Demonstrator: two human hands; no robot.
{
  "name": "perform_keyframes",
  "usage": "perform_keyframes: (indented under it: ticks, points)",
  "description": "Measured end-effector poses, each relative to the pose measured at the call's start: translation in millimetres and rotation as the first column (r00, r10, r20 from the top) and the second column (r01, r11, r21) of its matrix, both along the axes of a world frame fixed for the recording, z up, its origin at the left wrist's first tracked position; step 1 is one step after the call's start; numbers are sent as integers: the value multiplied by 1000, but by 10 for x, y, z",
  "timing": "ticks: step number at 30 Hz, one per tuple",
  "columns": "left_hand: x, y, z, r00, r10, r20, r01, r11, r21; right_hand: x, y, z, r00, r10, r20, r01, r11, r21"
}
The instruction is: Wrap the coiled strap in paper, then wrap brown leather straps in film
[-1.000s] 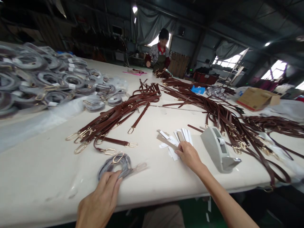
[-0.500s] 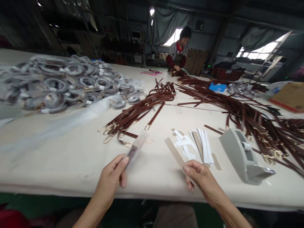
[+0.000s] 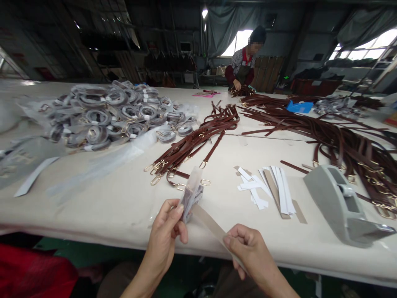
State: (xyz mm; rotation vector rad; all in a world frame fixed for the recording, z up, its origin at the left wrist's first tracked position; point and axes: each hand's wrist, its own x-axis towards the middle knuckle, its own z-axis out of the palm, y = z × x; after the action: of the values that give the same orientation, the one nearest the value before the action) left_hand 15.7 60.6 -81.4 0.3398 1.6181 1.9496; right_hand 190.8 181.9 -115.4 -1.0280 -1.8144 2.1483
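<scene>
Cream-topped worktable [image 3: 124, 198] in a dim workshop: near its front edge, a plastic-wrapped coil [image 3: 190, 198], greyish under cloudy film, is pinched upright between the thumb and fingers of the left hand [image 3: 167, 231], as the right hand [image 3: 249, 252], fingers curled, grips a tan strip [image 3: 212, 225] angled up to the coil. Brown straps [image 3: 192, 145] with gold-toned clasps lie just beyond, white strips [image 3: 281, 194] and a grey tape dispenser [image 3: 328, 203] sit to the right, and wrapped coils [image 3: 118, 111] heap at left. Farther back, a person [image 3: 243, 68] in a patterned top bends over the table.
</scene>
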Motion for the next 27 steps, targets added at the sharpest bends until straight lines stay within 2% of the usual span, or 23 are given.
perform_keyframes:
  ticks: [6, 9, 14, 18, 20, 22, 24, 27]
  points:
    - [-10, -23, 1, 994, 81, -76, -83, 996, -16, -1, 32, -3, 1000, 5, -23, -5, 1000, -19]
    - [6, -27, -30, 991, 65, -116, -70, 997, -40, -8, 36, 5, 999, 3, -32, -5, 999, -37]
    - [161, -29, -91, 978, -89, -187, 73, 993, -93, -199, 5, 14, 996, -33, -86, 25, 996, -91]
    - [304, -8, -135, 939, -307, -155, 283, 946, -160, -414, -79, -14, 949, -192, -249, 113, 947, -300]
    - [331, 8, -137, 936, -330, -120, 311, 938, -156, -469, -121, -35, 920, -248, -303, 118, 913, -391]
    - [324, 22, -118, 950, -304, -66, 294, 947, -130, -479, -143, -50, 909, -250, -334, 88, 897, -432]
    - [291, 33, -86, 946, -324, -24, 319, 940, -118, -463, -140, -51, 909, -233, -347, 74, 907, -415]
    - [225, 44, -44, 899, -437, -41, 424, 889, -172, -423, -112, -25, 933, -181, -312, 99, 960, -261]
